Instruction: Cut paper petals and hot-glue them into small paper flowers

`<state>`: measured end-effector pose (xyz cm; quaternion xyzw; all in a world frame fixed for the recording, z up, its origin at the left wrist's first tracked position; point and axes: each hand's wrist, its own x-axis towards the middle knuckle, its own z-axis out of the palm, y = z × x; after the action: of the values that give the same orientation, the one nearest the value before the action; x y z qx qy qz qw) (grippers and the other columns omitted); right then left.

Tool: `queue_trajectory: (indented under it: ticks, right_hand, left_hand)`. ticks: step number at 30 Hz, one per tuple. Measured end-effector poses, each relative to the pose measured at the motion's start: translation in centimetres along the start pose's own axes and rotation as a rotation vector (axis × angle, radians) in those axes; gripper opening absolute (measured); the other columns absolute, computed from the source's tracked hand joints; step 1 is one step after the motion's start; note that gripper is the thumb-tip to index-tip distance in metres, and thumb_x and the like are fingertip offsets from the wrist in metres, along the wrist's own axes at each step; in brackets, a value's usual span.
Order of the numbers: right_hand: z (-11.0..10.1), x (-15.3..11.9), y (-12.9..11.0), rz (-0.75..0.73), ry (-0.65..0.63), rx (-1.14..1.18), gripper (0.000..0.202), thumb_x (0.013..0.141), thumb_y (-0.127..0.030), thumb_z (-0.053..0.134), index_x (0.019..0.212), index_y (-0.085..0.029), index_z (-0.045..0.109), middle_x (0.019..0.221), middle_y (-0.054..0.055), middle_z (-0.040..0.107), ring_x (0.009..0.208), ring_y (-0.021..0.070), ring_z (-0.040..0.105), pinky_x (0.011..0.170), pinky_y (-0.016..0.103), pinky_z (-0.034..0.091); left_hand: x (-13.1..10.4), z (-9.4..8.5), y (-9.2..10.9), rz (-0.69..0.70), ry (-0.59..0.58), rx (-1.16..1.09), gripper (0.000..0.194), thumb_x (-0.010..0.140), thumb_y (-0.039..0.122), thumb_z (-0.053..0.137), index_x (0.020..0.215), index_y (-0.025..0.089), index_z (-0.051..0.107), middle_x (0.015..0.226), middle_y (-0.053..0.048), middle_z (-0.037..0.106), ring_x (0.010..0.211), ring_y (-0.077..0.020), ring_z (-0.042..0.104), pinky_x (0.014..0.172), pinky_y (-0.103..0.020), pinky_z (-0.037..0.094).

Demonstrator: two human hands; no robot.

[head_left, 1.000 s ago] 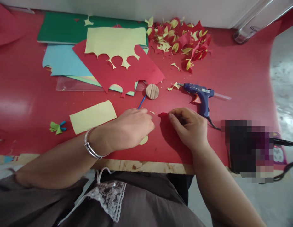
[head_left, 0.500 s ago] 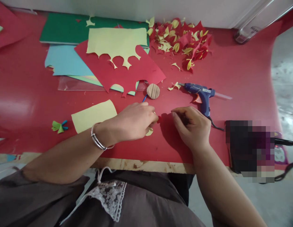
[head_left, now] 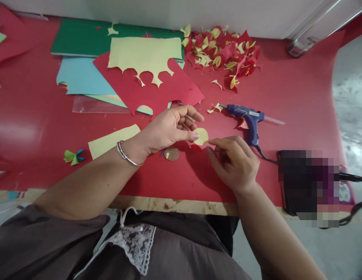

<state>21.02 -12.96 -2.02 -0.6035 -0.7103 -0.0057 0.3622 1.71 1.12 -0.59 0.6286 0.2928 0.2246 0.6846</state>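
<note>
Yellow paper disc [head_left: 201, 137] between left-hand fingertips over a red desk [head_left: 181, 181]

Closest to me is the dark clothing [head_left: 181, 245] with its lace trim [head_left: 140, 241], right up by the desk's bare wooden front edge [head_left: 175, 204]. At the right end of that edge sits a dark, purplish object [head_left: 306, 182], too blurred out to name.

Just in from the edge, a wood-grain disc [head_left: 173, 154] lies beside a thin blue stick [head_left: 162, 152]. The left hand [head_left: 166, 130], silver bangle [head_left: 121, 151] at its wrist, pinches the yellow paper disc by its rim, thumb on top, other fingers loosely bent. The right hand [head_left: 241, 163] is half curled and looks empty, thumb and forefinger slightly apart, close to that disc's right side; I can't tell whether they touch it. A red paper piece [head_left: 196, 148] shows just below the disc.

Toward the left end are a green-and-blue paper bow [head_left: 73, 156] and a yellow paper strip [head_left: 113, 140]. Beyond the right hand, a blue hot glue gun [head_left: 248, 116] lies on its side, nozzle by pale scraps [head_left: 218, 107].

Along the back edge, scalloped yellow paper [head_left: 144, 52] overlaps red paper [head_left: 157, 89], light blue paper [head_left: 84, 76] and a green pad [head_left: 78, 37]. Next to these is a heap of red and yellow cutouts [head_left: 224, 50], and near the back right corner, a clear container [head_left: 299, 47].
</note>
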Motion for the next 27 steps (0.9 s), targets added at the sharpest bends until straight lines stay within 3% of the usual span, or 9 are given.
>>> queue_trajectory:
  ticks: [8, 11, 13, 16, 19, 23, 27]
  right_hand:
    - [0.0, 0.0, 0.0, -0.075, 0.003, 0.032, 0.016, 0.100, -0.016, 0.067, 0.109, -0.028, 0.073, 0.093, 0.004, 0.077, 0.074, 0.0175, 0.071, 0.060, 0.030, 0.056]
    - [0.0, 0.0, 0.0, -0.074, 0.002, 0.070, 0.019, 0.098, -0.012, 0.066, 0.108, -0.027, 0.071, 0.092, 0.004, 0.075, 0.071, 0.0165, 0.068, 0.059, 0.030, 0.052]
    - [0.0, 0.1, 0.0, -0.044, -0.003, 0.103, 0.016, 0.098, -0.013, 0.066, 0.105, -0.026, 0.069, 0.088, 0.003, 0.073, 0.069, 0.0160, 0.066, 0.059, 0.030, 0.051]
    - [-0.1, 0.3, -0.1, 0.028, -0.014, 0.126, 0.009, 0.098, -0.016, 0.065, 0.098, -0.025, 0.067, 0.083, 0.002, 0.069, 0.066, 0.0160, 0.062, 0.059, 0.031, 0.049]
    - [-0.1, 0.3, 0.0, 0.081, -0.027, 0.129, 0.007, 0.097, -0.019, 0.066, 0.095, -0.025, 0.066, 0.080, 0.001, 0.067, 0.066, 0.0165, 0.060, 0.060, 0.032, 0.047]
    - [-0.1, 0.4, 0.0, 0.106, -0.033, 0.140, 0.006, 0.096, -0.020, 0.067, 0.094, -0.025, 0.066, 0.079, 0.000, 0.067, 0.066, 0.0165, 0.060, 0.060, 0.032, 0.047]
    - [-0.1, 0.5, -0.2, 0.139, -0.037, 0.140, 0.006, 0.096, -0.021, 0.065, 0.092, -0.025, 0.066, 0.077, 0.000, 0.066, 0.065, 0.0167, 0.059, 0.060, 0.032, 0.046]
  left_hand:
    - [-0.5, 0.3, 0.3, -0.062, -0.081, 0.008, 0.030, 0.089, 0.016, 0.073, 0.118, 0.016, 0.068, 0.086, -0.003, 0.075, 0.078, -0.0150, 0.076, 0.072, -0.027, 0.061]
    - [-0.9, 0.6, 0.5, -0.071, -0.108, 0.143, 0.031, 0.095, 0.022, 0.070, 0.126, 0.019, 0.066, 0.085, -0.004, 0.077, 0.057, -0.0122, 0.066, 0.053, -0.026, 0.053]
    - [-1.2, 1.1, 0.7, -0.032, -0.105, 0.238, 0.029, 0.097, 0.021, 0.066, 0.126, 0.020, 0.066, 0.087, -0.004, 0.079, 0.053, -0.0111, 0.063, 0.050, -0.025, 0.049]
    - [-1.7, 1.8, 1.0, 0.098, -0.089, 0.374, 0.026, 0.095, 0.016, 0.063, 0.120, 0.019, 0.067, 0.092, -0.004, 0.081, 0.070, -0.0133, 0.073, 0.061, -0.024, 0.052]
    - [-2.1, 2.3, 1.4, 0.166, -0.110, 0.475, 0.026, 0.096, 0.023, 0.067, 0.121, 0.019, 0.064, 0.092, -0.003, 0.081, 0.081, -0.0157, 0.077, 0.069, -0.025, 0.055]
    - [-2.5, 2.6, 1.5, 0.230, -0.093, 0.570, 0.035, 0.093, 0.026, 0.075, 0.124, 0.020, 0.060, 0.111, -0.005, 0.081, 0.097, -0.0180, 0.080, 0.078, -0.024, 0.057]
    - [-2.5, 2.9, 0.9, 0.298, -0.068, 0.672, 0.030, 0.098, 0.022, 0.067, 0.126, 0.021, 0.058, 0.111, -0.005, 0.082, 0.097, -0.0184, 0.081, 0.076, -0.024, 0.057]
